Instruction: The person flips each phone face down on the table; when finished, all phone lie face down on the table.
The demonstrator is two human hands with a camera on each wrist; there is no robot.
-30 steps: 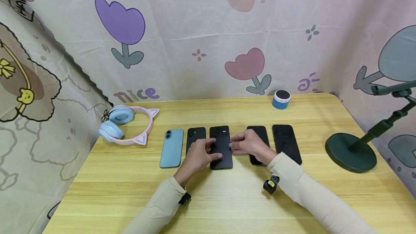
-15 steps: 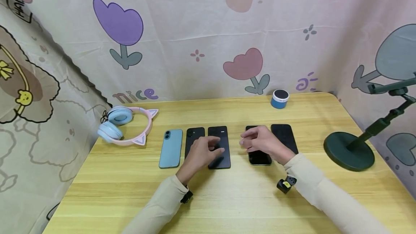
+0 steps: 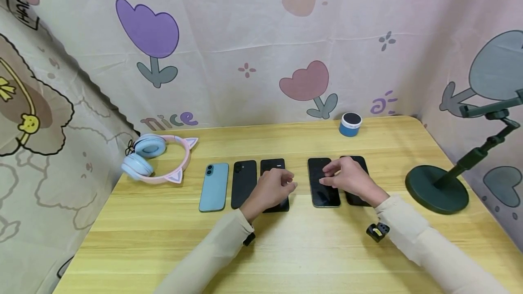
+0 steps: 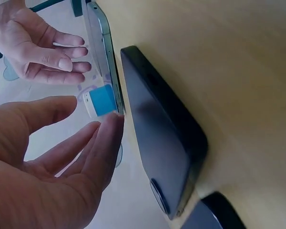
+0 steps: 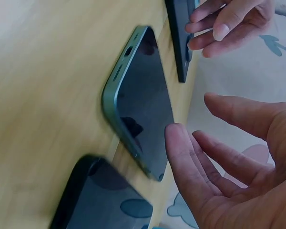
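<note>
Several phones lie in a row on the wooden table. At the left is a light blue phone [image 3: 214, 187], back up, beside a black phone [image 3: 244, 183], also back up. My left hand [image 3: 273, 188] hovers over a third, dark phone [image 3: 281, 207], covering its middle; fingers and thumb stand apart with nothing between them. Right of a gap lies a phone with its dark screen up [image 3: 323, 196], its green edge showing in the right wrist view. My right hand [image 3: 347, 178], fingers loosely bent and holding nothing, is over it and the rightmost dark phone [image 3: 355, 199].
Pink and blue cat-ear headphones [image 3: 180, 175] lie at the table's back left. A small blue and white cylinder [image 3: 350, 126] stands near the back edge. On the right stands a dark green stand [image 3: 437, 189] with a jointed arm. Patterned cloth [image 3: 229, 22] hangs behind the table.
Both hands have come off the third phone's sides. My right hand has moved right, over the two right-hand phones; my left hand has lifted and shifted slightly right. The phones stay in place.
</note>
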